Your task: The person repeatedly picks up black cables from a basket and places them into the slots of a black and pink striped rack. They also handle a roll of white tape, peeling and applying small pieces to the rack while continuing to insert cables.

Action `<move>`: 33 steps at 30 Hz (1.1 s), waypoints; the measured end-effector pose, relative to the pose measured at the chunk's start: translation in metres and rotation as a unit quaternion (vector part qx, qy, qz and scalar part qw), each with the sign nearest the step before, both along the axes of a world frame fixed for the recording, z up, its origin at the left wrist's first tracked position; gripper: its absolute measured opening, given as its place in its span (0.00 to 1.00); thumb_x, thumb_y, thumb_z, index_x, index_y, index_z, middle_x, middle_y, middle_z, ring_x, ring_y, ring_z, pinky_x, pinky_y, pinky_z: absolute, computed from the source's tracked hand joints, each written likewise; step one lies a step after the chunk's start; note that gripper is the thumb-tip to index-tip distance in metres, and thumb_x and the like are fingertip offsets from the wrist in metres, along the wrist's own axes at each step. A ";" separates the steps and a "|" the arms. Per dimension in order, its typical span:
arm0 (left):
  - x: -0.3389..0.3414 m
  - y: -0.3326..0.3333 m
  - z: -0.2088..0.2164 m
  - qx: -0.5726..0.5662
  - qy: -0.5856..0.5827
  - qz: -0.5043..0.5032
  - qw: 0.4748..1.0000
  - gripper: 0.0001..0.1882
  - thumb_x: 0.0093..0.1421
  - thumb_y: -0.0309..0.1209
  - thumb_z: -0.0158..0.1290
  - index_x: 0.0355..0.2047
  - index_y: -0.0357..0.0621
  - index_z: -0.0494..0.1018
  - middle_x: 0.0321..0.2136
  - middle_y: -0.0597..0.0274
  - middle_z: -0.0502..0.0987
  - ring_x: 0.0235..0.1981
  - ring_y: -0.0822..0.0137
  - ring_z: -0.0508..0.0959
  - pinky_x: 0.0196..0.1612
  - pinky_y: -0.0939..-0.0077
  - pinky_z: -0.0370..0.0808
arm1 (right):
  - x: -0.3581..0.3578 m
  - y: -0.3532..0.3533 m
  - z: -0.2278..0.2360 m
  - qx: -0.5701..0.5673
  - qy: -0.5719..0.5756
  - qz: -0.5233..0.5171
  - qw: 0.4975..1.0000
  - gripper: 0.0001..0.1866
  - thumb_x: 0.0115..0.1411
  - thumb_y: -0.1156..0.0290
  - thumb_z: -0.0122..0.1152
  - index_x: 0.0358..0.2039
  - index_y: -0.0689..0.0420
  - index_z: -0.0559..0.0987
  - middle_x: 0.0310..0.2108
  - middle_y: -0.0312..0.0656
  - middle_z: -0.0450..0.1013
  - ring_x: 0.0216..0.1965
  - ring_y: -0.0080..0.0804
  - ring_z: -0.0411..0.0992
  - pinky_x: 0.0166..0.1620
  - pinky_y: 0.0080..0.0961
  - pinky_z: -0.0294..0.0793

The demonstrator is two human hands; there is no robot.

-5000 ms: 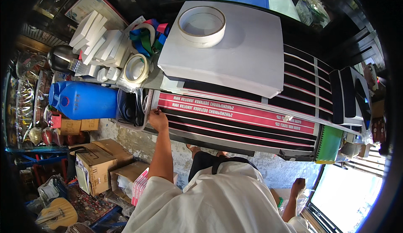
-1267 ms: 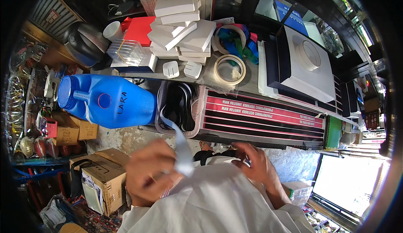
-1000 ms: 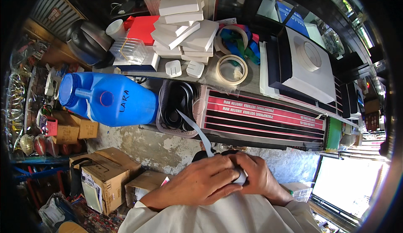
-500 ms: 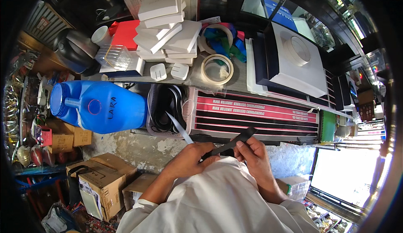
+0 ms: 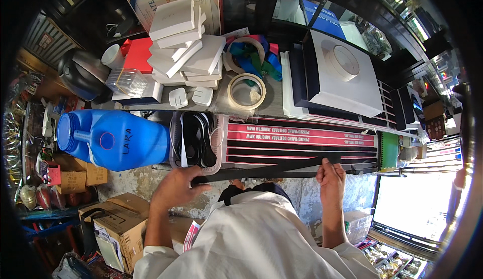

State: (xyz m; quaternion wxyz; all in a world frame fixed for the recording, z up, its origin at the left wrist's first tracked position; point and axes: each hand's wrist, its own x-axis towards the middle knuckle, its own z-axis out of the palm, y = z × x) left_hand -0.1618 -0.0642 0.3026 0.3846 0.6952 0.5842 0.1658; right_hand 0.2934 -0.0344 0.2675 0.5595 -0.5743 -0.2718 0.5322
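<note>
A black ribbon is stretched between my hands along the front edge of the table. My left hand is closed around its left part, just in front of a pale pink plastic basket. In that basket lies a loose coil of black and white ribbon; a white strip of it runs down to my left hand. My right hand pinches the ribbon near its right end, below several pink and black printed strips laid side by side on the table.
A blue jug lies left of the basket. Behind stand stacked white boxes, two white adapters, tape rolls and a dark box with a white lid. Cardboard boxes sit low at the left.
My hands have moved far apart, left hand leftward and right hand rightward. The black ribbon, short between them before, is now drawn out long along the table edge.
</note>
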 end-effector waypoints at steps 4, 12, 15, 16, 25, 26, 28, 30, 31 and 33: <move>-0.027 0.007 -0.003 -0.014 0.038 0.027 0.999 0.23 0.56 0.39 0.79 0.42 0.38 0.82 0.36 0.43 0.87 0.38 0.40 0.88 0.40 0.51 0.82 | 0.049 0.011 -0.011 0.028 -0.012 -0.074 0.997 0.10 0.73 0.73 0.71 0.32 0.52 0.80 0.25 0.33 0.75 0.24 0.19 0.70 0.26 0.21 0.64; -0.038 0.023 -0.016 0.058 0.090 0.002 0.994 0.22 0.57 0.37 0.78 0.42 0.39 0.80 0.33 0.47 0.86 0.37 0.40 0.86 0.41 0.51 0.81 | 0.130 0.012 -0.020 0.020 -0.049 -0.135 0.989 0.01 0.73 0.73 0.71 0.42 0.55 0.87 0.24 0.31 0.75 0.23 0.17 0.68 0.26 0.18 0.61; -0.040 0.035 -0.022 0.109 0.145 0.005 0.983 0.20 0.59 0.35 0.76 0.42 0.39 0.79 0.33 0.47 0.85 0.36 0.40 0.85 0.40 0.49 0.79 | 0.158 0.008 -0.020 0.044 -0.054 -0.161 0.984 0.02 0.74 0.73 0.70 0.43 0.55 0.86 0.25 0.32 0.75 0.23 0.16 0.68 0.26 0.18 0.61; -0.042 0.038 -0.022 0.138 0.166 0.006 0.976 0.19 0.60 0.34 0.76 0.42 0.38 0.79 0.33 0.47 0.84 0.36 0.40 0.84 0.39 0.48 0.79 | 0.172 0.008 -0.017 0.005 -0.056 -0.185 0.981 0.03 0.75 0.73 0.68 0.47 0.54 0.85 0.30 0.32 0.79 0.27 0.17 0.73 0.28 0.15 0.68; -0.060 0.036 0.010 0.024 0.053 0.064 0.996 0.19 0.61 0.34 0.77 0.41 0.37 0.80 0.31 0.52 0.84 0.30 0.56 0.81 0.38 0.62 0.78 | 0.292 -0.009 -0.029 -0.051 -0.123 -0.304 0.943 0.14 0.73 0.61 0.73 0.55 0.48 0.86 0.39 0.26 0.79 0.38 0.18 0.73 0.40 0.24 0.68; -0.063 0.037 0.011 0.029 0.027 0.059 0.997 0.18 0.62 0.33 0.76 0.41 0.37 0.80 0.31 0.54 0.84 0.30 0.60 0.80 0.38 0.64 0.77 | 0.306 -0.010 -0.033 -0.060 -0.132 -0.313 0.939 0.16 0.73 0.60 0.73 0.57 0.48 0.85 0.41 0.26 0.80 0.40 0.19 0.73 0.42 0.25 0.68; -0.068 0.038 0.010 0.019 -0.012 0.058 0.998 0.15 0.64 0.30 0.75 0.41 0.37 0.80 0.30 0.57 0.84 0.30 0.67 0.79 0.38 0.67 0.77 | 0.336 -0.009 -0.045 -0.079 -0.123 -0.288 0.946 0.18 0.73 0.59 0.73 0.60 0.47 0.85 0.43 0.27 0.80 0.42 0.21 0.74 0.44 0.27 0.68; -0.073 0.039 0.005 -0.008 -0.039 0.067 0.997 0.13 0.65 0.27 0.73 0.41 0.36 0.80 0.30 0.61 0.84 0.31 0.73 0.77 0.38 0.70 0.76 | 0.365 -0.009 -0.059 -0.097 -0.136 -0.296 0.940 0.19 0.73 0.58 0.71 0.61 0.46 0.85 0.45 0.27 0.80 0.44 0.23 0.74 0.46 0.30 0.68; -0.075 0.040 0.001 -0.021 -0.033 0.083 0.996 0.12 0.66 0.26 0.73 0.41 0.36 0.80 0.30 0.62 0.84 0.32 0.74 0.77 0.38 0.71 0.76 | 0.379 -0.010 -0.065 -0.090 -0.149 -0.291 0.941 0.17 0.73 0.60 0.72 0.59 0.47 0.85 0.41 0.26 0.80 0.40 0.20 0.74 0.41 0.26 0.67; -0.078 0.044 -0.009 -0.035 -0.026 0.112 0.993 0.10 0.67 0.25 0.72 0.41 0.36 0.80 0.30 0.65 0.83 0.32 0.75 0.76 0.38 0.73 0.75 | 0.406 -0.006 -0.076 -0.095 -0.176 -0.320 0.926 0.13 0.74 0.62 0.72 0.55 0.49 0.86 0.33 0.25 0.78 0.33 0.15 0.73 0.32 0.19 0.65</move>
